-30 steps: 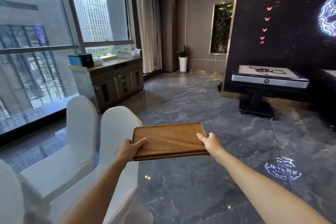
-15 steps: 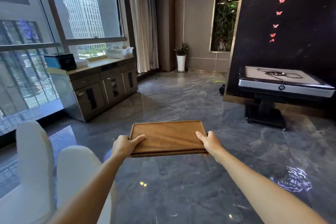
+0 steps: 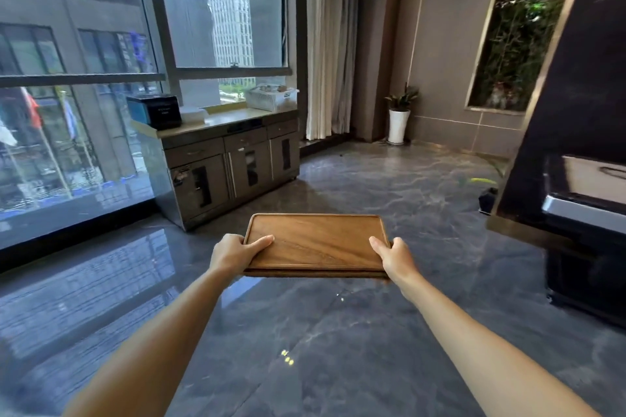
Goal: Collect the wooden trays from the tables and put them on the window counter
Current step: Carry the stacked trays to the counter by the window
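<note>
I carry brown wooden trays [image 3: 316, 242] level in front of me at about waist height; the near edge shows two stacked layers. My left hand [image 3: 237, 252] grips their left edge, thumb on top. My right hand [image 3: 393, 256] grips the right edge the same way. Ahead and to the left, below the big window, stands the window counter [image 3: 223, 120], a grey cabinet with a light top. The trays are still well short of it, over the open floor.
On the counter sit a black and blue box [image 3: 155, 110], a white dish [image 3: 193, 113] and a white basket [image 3: 271, 98]. A dark table [image 3: 589, 203] stands at the right. A potted plant [image 3: 399, 118] is in the far corner by the curtain [image 3: 330, 41]. Glossy grey floor lies between.
I have walked forward and turned left toward the counter, which is now larger and nearer the middle. The white chairs have left the view. Both hands keep the same grip on the trays.
</note>
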The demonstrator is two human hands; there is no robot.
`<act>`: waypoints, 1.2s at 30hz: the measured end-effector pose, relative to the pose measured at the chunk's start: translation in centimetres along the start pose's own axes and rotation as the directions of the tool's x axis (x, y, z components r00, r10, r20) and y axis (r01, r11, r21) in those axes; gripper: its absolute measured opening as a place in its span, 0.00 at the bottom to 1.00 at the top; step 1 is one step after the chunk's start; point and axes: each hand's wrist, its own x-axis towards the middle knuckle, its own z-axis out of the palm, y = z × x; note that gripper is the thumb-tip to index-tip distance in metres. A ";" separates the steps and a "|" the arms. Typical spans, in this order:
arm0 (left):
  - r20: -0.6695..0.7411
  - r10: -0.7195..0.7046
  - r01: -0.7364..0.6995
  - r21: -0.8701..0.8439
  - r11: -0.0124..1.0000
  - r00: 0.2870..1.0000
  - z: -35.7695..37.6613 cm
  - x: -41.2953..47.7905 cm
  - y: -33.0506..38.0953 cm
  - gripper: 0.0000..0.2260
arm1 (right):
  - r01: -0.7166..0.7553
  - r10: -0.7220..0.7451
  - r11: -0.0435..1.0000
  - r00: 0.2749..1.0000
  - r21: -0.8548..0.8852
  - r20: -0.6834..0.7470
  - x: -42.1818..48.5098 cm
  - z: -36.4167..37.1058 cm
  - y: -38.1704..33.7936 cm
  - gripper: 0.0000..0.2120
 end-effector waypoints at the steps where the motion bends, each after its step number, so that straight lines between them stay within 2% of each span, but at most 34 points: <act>1: -0.007 -0.003 0.003 0.001 1.000 1.000 0.8 2.4 0.2 0.25 | -0.002 0.002 1.000 1.000 -0.003 0.005 2.8 0.6 0.2 0.26; 4: -0.013 -0.004 0.004 0.024 1.000 1.000 3.4 10.3 0.6 0.24 | -0.007 0.007 1.000 1.000 -0.017 0.019 11.2 2.8 0.6 0.19; 9: -0.052 0.005 -0.002 0.051 0.999 0.999 5.8 25.2 3.3 0.22 | -0.020 0.019 1.000 0.999 0.014 0.040 25.9 7.0 -1.8 0.26; 15: -0.107 0.004 0.002 0.054 0.999 0.994 6.5 42.4 9.0 0.22 | 0.017 -0.024 0.997 0.995 0.069 0.098 43.6 10.6 -8.7 0.16; 27: -0.202 -0.104 0.114 0.039 0.993 0.974 13.4 71.1 12.7 0.23 | 0.010 -0.011 1.000 0.971 0.008 0.241 75.8 19.7 -12.2 0.16; 36: -0.321 -0.158 0.176 0.027 0.984 0.934 14.5 92.6 17.0 0.24 | 0.061 -0.060 0.998 0.928 0.007 0.367 99.2 27.3 -19.2 0.15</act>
